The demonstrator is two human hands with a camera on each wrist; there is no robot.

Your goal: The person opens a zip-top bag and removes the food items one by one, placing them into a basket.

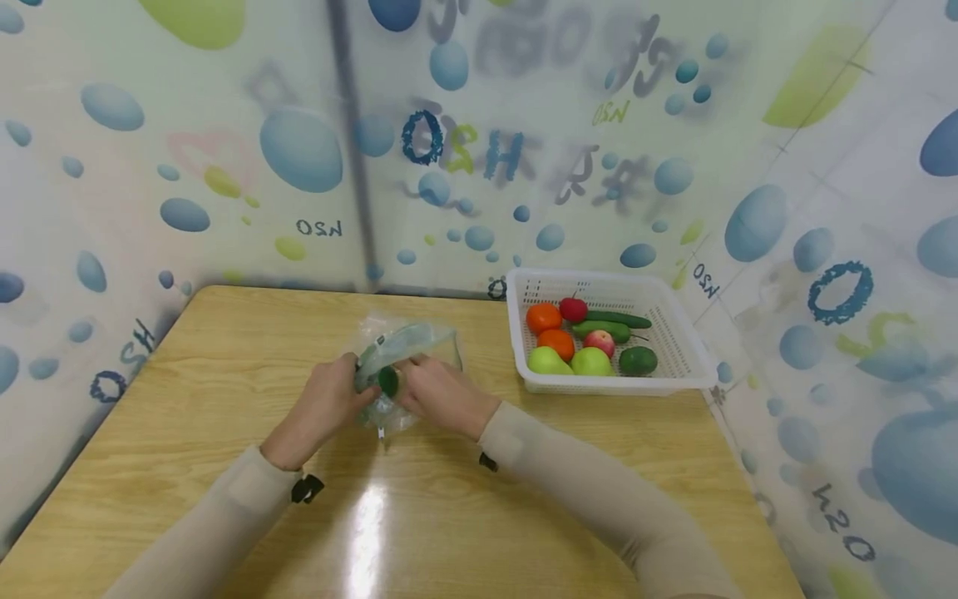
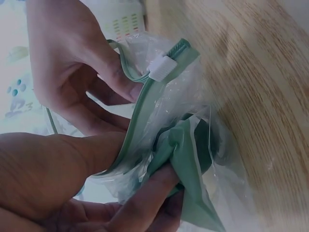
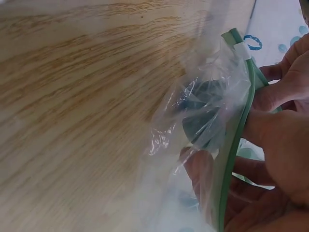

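Both hands hold a clear plastic zip bag (image 1: pixel 394 408) with a green zip edge (image 3: pixel 236 137) and a white slider (image 2: pixel 162 68). My left hand (image 1: pixel 323 408) grips the bag's left side, its thumb along the zip edge in the left wrist view. From the right, my right hand (image 1: pixel 441 393) reaches to the bag's mouth and holds the zip edge. A fingertip shows through the film in the right wrist view. A folded green sheet-like piece (image 2: pixel 186 169) sits at the bag, seen through film as a dark green shape (image 3: pixel 205 113); its kind is unclear.
A white plastic basket (image 1: pixel 692 353) stands at the table's back right. In it lie orange-red round produce (image 1: pixel 555 344), green fruit (image 1: pixel 591 362), long green vegetables (image 1: pixel 602 330), small red fruit (image 1: pixel 599 342) and a dark green one (image 1: pixel 638 361). A patterned wall (image 1: pixel 449 208) borders the wooden table (image 1: pixel 224 366).
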